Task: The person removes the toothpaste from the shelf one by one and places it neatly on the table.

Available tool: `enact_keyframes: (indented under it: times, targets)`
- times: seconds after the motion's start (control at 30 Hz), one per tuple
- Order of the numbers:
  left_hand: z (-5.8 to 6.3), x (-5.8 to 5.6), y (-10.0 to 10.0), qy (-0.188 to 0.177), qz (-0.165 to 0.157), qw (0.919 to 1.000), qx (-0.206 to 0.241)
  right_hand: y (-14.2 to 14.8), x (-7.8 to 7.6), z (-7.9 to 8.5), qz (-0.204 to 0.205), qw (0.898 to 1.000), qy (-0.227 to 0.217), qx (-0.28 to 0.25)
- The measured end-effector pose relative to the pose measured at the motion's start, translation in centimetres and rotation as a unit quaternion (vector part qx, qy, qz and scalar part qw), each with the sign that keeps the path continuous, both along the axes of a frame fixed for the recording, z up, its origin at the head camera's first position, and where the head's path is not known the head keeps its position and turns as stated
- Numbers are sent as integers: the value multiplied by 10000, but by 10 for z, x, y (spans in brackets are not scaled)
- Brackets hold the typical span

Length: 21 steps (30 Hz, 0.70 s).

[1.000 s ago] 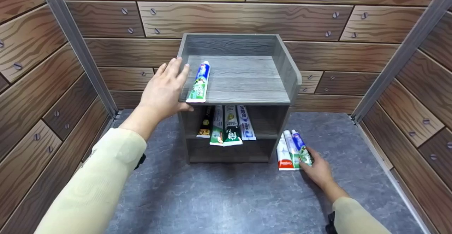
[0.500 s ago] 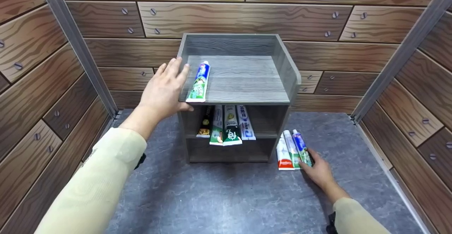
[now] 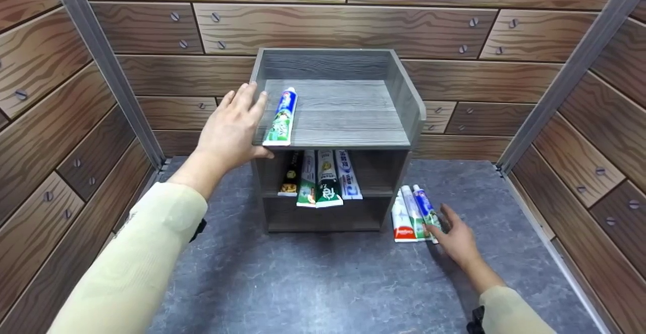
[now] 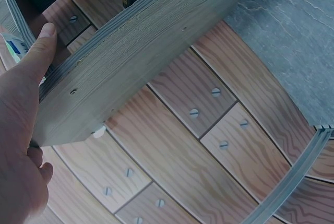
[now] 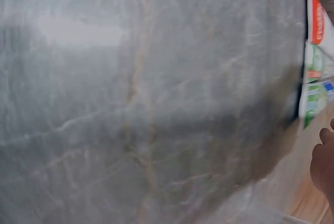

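My left hand grips the left side of a grey shelf unit. In the left wrist view its thumb lies over the panel edge, with curled fingertips on the other side. A blue and green toothpaste tube lies on the top board beside that hand. My right hand is low over the floor, fingers spread, its thumb at a blue and green toothpaste tube. Left of this tube lie a white and green tube and a red and white tube.
On the middle shelf several toothpaste tubes lie side by side, their ends past the front edge. Below is a lower shelf. Wood-patterned walls enclose the grey floor on the back and both sides.
My right hand has loosened from the blue and green tube on the floor, its fingers spreading away to the right. The left hand keeps its place on the shelf unit.
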<state>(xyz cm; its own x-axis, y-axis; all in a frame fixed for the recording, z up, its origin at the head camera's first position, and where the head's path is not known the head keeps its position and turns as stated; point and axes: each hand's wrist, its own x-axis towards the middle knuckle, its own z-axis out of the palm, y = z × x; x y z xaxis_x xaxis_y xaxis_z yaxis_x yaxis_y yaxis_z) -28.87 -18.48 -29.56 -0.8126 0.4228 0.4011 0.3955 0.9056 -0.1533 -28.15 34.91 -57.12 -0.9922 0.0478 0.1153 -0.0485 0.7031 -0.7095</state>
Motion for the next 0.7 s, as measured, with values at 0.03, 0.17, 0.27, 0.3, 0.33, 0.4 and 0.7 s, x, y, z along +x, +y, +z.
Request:
enact_keyframes:
  times: [0.03,0.17,0.27,0.3,0.33,0.4,0.7]
  targets:
    - [0,0,0,0,-3,10000,13,-1,1,4,-4,10000,91,-29]
    - [0,0,1,-13,-1,10000,34,-9,3,19,-24,9985,495,-218]
    - [0,0,1,-46,20,10000,29,-19,6,32,-75,9957,849,-370]
    - [0,0,0,-61,28,10000,30,-22,8,37,-84,9944,966,-422]
    - [0,0,0,-74,36,10000,26,-26,11,42,-82,9928,1098,-474]
    - [0,0,1,-103,43,9999,21,-34,16,52,-47,9890,1375,-539]
    - [2,0,1,-104,37,9999,17,-70,46,99,394,9676,2458,-430]
